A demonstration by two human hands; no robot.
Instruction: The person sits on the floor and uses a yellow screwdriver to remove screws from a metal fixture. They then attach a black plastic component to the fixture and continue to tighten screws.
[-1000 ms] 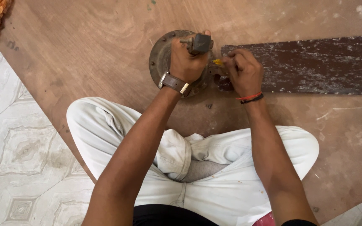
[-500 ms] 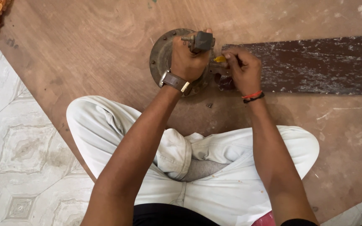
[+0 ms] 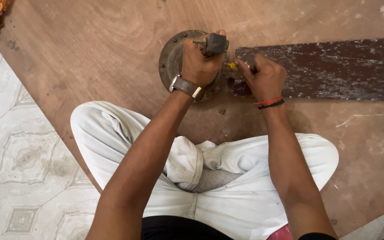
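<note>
left hand clamped on round motor hub on wooden board; right hand fingers pinched on yellow-handled screwdriver at blade root; blade seemingly attached to hub, one loose screw lying near; fastening looks midway

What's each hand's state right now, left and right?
Left hand: closed around the hammer, above the round metal hub.
Right hand: closed on a yellow-handled tool at the fan blade.
</note>
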